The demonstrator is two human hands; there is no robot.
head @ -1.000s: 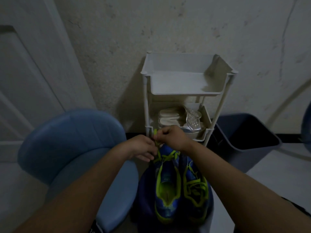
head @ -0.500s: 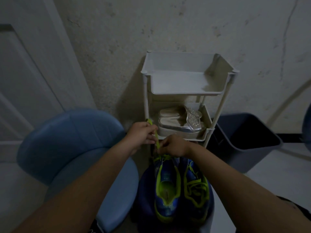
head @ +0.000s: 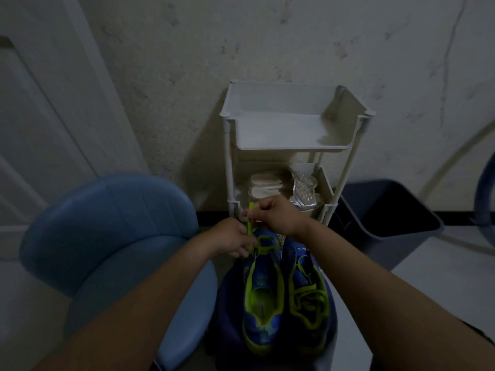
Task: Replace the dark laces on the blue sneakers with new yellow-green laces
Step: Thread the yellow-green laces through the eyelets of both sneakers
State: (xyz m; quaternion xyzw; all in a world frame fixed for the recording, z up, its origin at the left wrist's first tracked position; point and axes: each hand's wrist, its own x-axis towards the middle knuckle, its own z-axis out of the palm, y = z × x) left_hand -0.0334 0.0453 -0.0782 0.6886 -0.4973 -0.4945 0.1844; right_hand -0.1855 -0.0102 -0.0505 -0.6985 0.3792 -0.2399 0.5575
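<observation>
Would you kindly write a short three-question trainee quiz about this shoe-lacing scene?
1. True or false: the right hand pinches the yellow-green lace above the left sneaker.
2. Which lies nearer the sneaker's toe: A) left hand B) right hand?
3. Fill in: pale sandals sit on the rack's ____ shelf.

Key: 1 true; 2 A; 3 lower.

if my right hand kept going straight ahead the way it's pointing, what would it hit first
Probably the white rack. Your right hand, pinching the yellow-green lace, points away from you toward the rack's lower shelf, where pale sandals sit. It would likely meet the shelf's front rim first, though depth is hard to judge here.
</observation>
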